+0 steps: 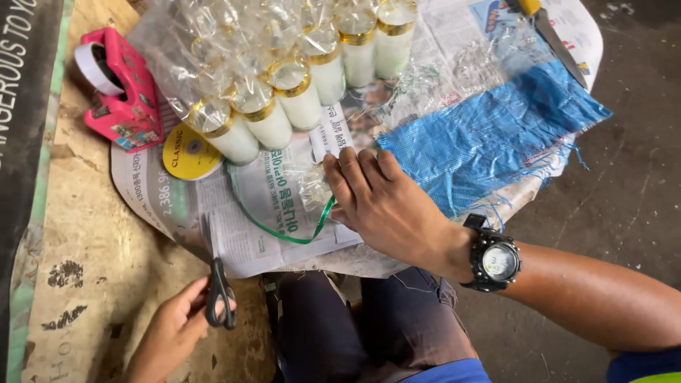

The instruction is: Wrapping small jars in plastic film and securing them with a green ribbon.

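Note:
My right hand (pixel 383 202), with a black wristwatch (pixel 494 259) on its wrist, lies palm down on the newspaper (pixel 248 234) and pinches a thin green ribbon (pixel 284 236) that loops across the paper. My left hand (pixel 174 326) holds black-handled scissors (pixel 218 287) at the lower left, blades pointing up over the newspaper's edge. Just beyond my right fingers lie several white jars with gold rims (pixel 269 117), wrapped in clear plastic.
A pink tape dispenser (pixel 124 89) sits at the upper left beside a yellow round disc (pixel 188 152). A frayed blue woven sheet (pixel 489 138) covers the right of the table. A knife (pixel 550 32) lies at the far edge. My knees are below.

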